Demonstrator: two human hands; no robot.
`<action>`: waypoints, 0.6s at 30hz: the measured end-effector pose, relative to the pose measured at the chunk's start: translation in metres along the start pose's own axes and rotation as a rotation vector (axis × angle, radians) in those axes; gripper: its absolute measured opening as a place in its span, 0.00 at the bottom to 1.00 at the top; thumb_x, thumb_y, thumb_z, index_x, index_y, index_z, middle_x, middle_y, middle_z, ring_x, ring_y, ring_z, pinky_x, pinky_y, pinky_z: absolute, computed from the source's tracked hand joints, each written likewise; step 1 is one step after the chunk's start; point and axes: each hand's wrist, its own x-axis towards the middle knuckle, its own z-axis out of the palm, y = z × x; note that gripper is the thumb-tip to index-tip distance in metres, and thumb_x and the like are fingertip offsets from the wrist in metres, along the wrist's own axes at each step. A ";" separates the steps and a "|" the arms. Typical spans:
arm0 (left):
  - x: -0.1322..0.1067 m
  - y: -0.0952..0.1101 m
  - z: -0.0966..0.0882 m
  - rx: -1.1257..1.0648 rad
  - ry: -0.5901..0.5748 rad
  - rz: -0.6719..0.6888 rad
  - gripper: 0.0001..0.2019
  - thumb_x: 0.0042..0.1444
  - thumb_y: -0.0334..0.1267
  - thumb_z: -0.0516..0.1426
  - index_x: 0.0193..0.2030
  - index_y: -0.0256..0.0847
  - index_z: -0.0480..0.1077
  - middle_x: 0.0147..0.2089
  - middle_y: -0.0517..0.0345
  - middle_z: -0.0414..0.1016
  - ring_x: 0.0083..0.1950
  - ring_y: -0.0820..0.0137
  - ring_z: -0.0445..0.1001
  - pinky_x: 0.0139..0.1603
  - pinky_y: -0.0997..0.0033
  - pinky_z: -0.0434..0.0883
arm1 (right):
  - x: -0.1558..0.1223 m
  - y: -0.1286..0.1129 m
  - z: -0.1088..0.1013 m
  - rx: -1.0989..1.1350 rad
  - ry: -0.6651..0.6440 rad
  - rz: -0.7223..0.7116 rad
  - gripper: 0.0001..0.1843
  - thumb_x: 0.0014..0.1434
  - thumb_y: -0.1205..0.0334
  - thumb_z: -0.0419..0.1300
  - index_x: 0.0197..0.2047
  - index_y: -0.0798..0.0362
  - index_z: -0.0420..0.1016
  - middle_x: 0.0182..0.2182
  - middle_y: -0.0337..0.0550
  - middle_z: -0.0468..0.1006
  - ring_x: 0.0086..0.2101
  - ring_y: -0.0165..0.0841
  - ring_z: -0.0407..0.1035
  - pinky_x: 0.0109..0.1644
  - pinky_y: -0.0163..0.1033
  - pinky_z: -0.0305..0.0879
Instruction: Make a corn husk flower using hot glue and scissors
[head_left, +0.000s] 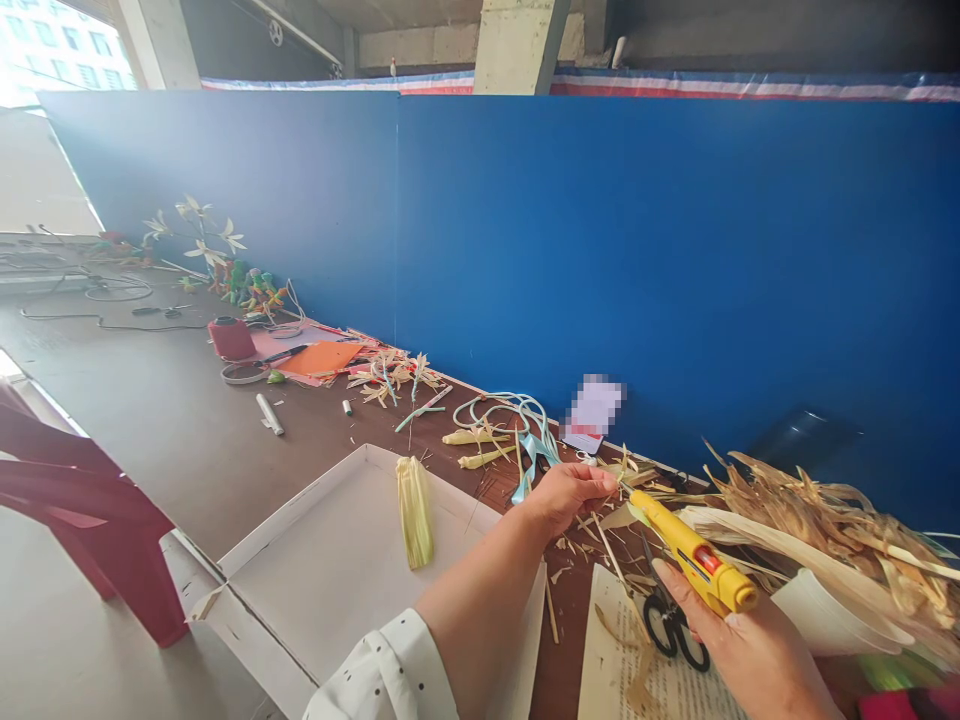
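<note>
A yellow hot glue gun [682, 545] is gripped in my right hand [739, 635], its nozzle pointing up and left. My left hand [574, 492] is closed in a pinch right at the nozzle tip. Whatever sits between those fingertips is too small to make out, though pale husk-like bits show beside them. Black-handled scissors [667, 628] lie under the glue gun, partly on a printed sheet [606, 655]. To the left, a folded pale-green corn husk [415, 512] rests in a shallow white box lid [315, 560].
Dried corn husks [810, 500] and a white cup [836, 615] crowd the right side. Blue ribbon [531, 462] and husk flowers [397, 375] lie along the blue partition [600, 250]. Farther left are orange paper [322, 358], a red thread spool [231, 340] and a red chair [82, 500].
</note>
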 end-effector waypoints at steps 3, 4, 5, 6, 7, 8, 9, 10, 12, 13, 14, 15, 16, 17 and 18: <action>0.000 0.000 0.000 0.009 0.015 -0.011 0.23 0.30 0.48 0.69 0.30 0.33 0.75 0.27 0.58 0.69 0.27 0.78 0.60 0.31 0.74 0.56 | -0.001 0.003 0.001 -0.024 -0.053 -0.067 0.17 0.58 0.54 0.50 0.37 0.51 0.78 0.27 0.46 0.78 0.30 0.38 0.74 0.33 0.38 0.69; 0.000 0.001 0.000 0.012 0.018 -0.015 0.23 0.30 0.48 0.69 0.30 0.32 0.75 0.27 0.58 0.69 0.27 0.78 0.60 0.31 0.74 0.56 | -0.002 0.006 0.001 -0.046 -0.051 -0.081 0.17 0.58 0.55 0.49 0.37 0.51 0.78 0.26 0.46 0.78 0.29 0.38 0.73 0.32 0.38 0.69; 0.000 0.001 0.001 0.015 0.019 -0.017 0.23 0.30 0.49 0.69 0.30 0.32 0.75 0.27 0.57 0.69 0.27 0.78 0.60 0.31 0.74 0.56 | -0.004 0.009 0.002 -0.068 -0.051 -0.105 0.18 0.59 0.57 0.48 0.37 0.51 0.78 0.25 0.46 0.78 0.27 0.37 0.73 0.31 0.38 0.68; -0.001 0.002 0.001 0.014 0.020 -0.017 0.23 0.30 0.48 0.69 0.30 0.32 0.75 0.27 0.57 0.69 0.27 0.78 0.60 0.31 0.74 0.56 | -0.006 0.013 0.002 -0.091 -0.047 -0.135 0.19 0.59 0.58 0.46 0.37 0.51 0.79 0.24 0.45 0.77 0.24 0.36 0.72 0.29 0.37 0.67; -0.001 0.002 0.002 0.011 0.023 -0.017 0.23 0.30 0.48 0.69 0.30 0.32 0.74 0.28 0.57 0.69 0.27 0.78 0.60 0.31 0.74 0.56 | -0.008 0.018 0.002 -0.112 -0.043 -0.163 0.20 0.59 0.60 0.45 0.38 0.51 0.79 0.22 0.44 0.77 0.22 0.35 0.70 0.27 0.37 0.66; -0.001 0.003 0.002 0.005 0.026 -0.016 0.23 0.30 0.48 0.69 0.30 0.32 0.74 0.28 0.57 0.69 0.28 0.78 0.60 0.31 0.74 0.56 | -0.010 0.022 0.003 -0.132 -0.039 -0.188 0.20 0.59 0.63 0.45 0.38 0.49 0.79 0.21 0.43 0.76 0.19 0.34 0.68 0.25 0.36 0.64; -0.002 0.003 0.003 -0.003 0.031 -0.016 0.23 0.30 0.48 0.69 0.29 0.32 0.74 0.28 0.57 0.70 0.28 0.78 0.61 0.32 0.74 0.57 | -0.012 0.025 0.003 -0.150 -0.031 -0.200 0.21 0.58 0.65 0.44 0.39 0.48 0.80 0.19 0.42 0.75 0.18 0.32 0.67 0.23 0.35 0.63; -0.002 0.004 0.003 -0.012 0.035 -0.016 0.22 0.30 0.47 0.70 0.29 0.32 0.74 0.28 0.57 0.70 0.28 0.78 0.61 0.32 0.74 0.57 | -0.013 0.028 0.002 -0.161 -0.029 -0.204 0.21 0.58 0.66 0.45 0.39 0.47 0.80 0.19 0.41 0.75 0.17 0.32 0.66 0.22 0.35 0.62; -0.002 0.004 0.003 -0.031 0.032 -0.019 0.21 0.30 0.46 0.70 0.28 0.32 0.74 0.27 0.57 0.69 0.28 0.78 0.61 0.32 0.74 0.57 | -0.014 0.029 0.001 -0.163 -0.022 -0.181 0.20 0.58 0.65 0.46 0.39 0.46 0.80 0.19 0.40 0.74 0.16 0.32 0.65 0.23 0.35 0.61; -0.002 0.004 0.003 -0.041 0.028 -0.021 0.21 0.30 0.46 0.70 0.28 0.31 0.74 0.27 0.58 0.69 0.28 0.78 0.61 0.32 0.74 0.57 | -0.014 0.028 0.000 -0.153 -0.018 -0.168 0.19 0.59 0.64 0.47 0.39 0.46 0.80 0.19 0.41 0.75 0.17 0.32 0.66 0.23 0.35 0.62; -0.002 0.005 0.003 -0.052 0.024 -0.022 0.21 0.30 0.45 0.70 0.29 0.31 0.74 0.26 0.58 0.69 0.28 0.78 0.61 0.32 0.74 0.57 | -0.014 0.027 -0.002 -0.142 -0.009 -0.155 0.18 0.59 0.62 0.48 0.38 0.47 0.80 0.21 0.42 0.75 0.17 0.33 0.66 0.24 0.36 0.62; -0.003 0.005 0.002 -0.060 0.023 -0.024 0.21 0.30 0.45 0.70 0.29 0.32 0.74 0.26 0.58 0.68 0.28 0.78 0.62 0.32 0.74 0.57 | -0.013 0.026 -0.005 -0.134 0.004 -0.140 0.17 0.58 0.60 0.49 0.38 0.47 0.80 0.22 0.43 0.76 0.18 0.34 0.66 0.25 0.37 0.63; -0.003 0.005 0.002 -0.065 0.025 -0.027 0.21 0.30 0.44 0.70 0.29 0.32 0.74 0.26 0.58 0.68 0.28 0.78 0.62 0.33 0.74 0.57 | -0.012 0.025 -0.008 -0.129 0.020 -0.123 0.17 0.58 0.59 0.49 0.38 0.47 0.80 0.24 0.44 0.77 0.19 0.35 0.67 0.25 0.38 0.63; -0.003 0.005 0.002 -0.067 0.028 -0.029 0.21 0.29 0.44 0.70 0.29 0.32 0.74 0.27 0.58 0.68 0.29 0.78 0.62 0.33 0.74 0.58 | -0.010 0.024 -0.012 -0.118 0.037 -0.092 0.17 0.57 0.57 0.49 0.38 0.47 0.80 0.26 0.45 0.78 0.20 0.36 0.68 0.25 0.39 0.64; -0.003 0.005 0.001 -0.067 0.032 -0.030 0.21 0.29 0.44 0.70 0.29 0.32 0.74 0.27 0.58 0.68 0.29 0.78 0.63 0.33 0.75 0.58 | -0.009 0.023 -0.016 -0.110 0.048 -0.052 0.17 0.57 0.57 0.49 0.37 0.46 0.80 0.28 0.46 0.78 0.22 0.37 0.69 0.26 0.40 0.64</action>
